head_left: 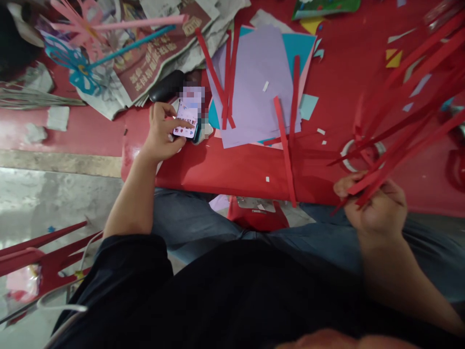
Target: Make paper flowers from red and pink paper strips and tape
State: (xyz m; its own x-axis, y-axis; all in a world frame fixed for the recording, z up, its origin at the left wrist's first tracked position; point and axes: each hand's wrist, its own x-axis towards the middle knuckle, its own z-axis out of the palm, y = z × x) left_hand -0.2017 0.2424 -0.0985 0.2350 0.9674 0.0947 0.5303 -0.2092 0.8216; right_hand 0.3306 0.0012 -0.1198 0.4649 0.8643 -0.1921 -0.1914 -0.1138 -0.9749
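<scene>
The phone (pixel 185 114) is lying on the red worktop (pixel 218 169), just to the right of the left hand (pixel 162 131). Its long way runs from near the person's body out to the far side, and the far end leans a bit to the right. The left hand is much nearer to it than the right hand (pixel 378 208). The left fingers (pixel 183 124) are spread and bent. They come in from the left side, and one goes across the near part of the lit screen. They are not closed around the phone.

The right fingers are closed on a bunch of long red strips (pixel 366 182). The strips fan out from the hand, mostly away and to the right. A white ring (pixel 348 164) is just past that hand, with some strips lying across it.

Between the two hands there is a purple sheet (pixel 256 97) on top of blue and pink ones. A few loose red strips (pixel 285 145) lie on the sheets and near them. A dark case (pixel 167 86) is just past the left hand, next to the newspaper (pixel 160 58).
</scene>
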